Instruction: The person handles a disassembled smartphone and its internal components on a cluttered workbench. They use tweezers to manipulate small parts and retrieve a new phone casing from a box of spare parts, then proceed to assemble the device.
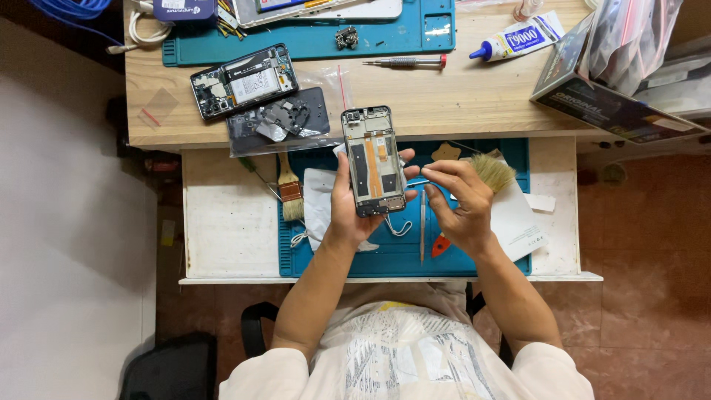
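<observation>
Wooden desk (459,96) under teal mat (385,37)

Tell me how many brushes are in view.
2. One small paintbrush lies on the left edge of the blue mat, left of the left hand. Bristles of another brush show behind the right hand. Others may be hidden.

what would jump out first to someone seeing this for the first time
First, the stripped phone frame held upright at centre in the left hand, over the blue mat in the open drawer. Beside it the right hand pinches slim tweezers toward the frame's edge. Up on the wooden desk lie an opened phone, a screwdriver and a glue tube.
</observation>
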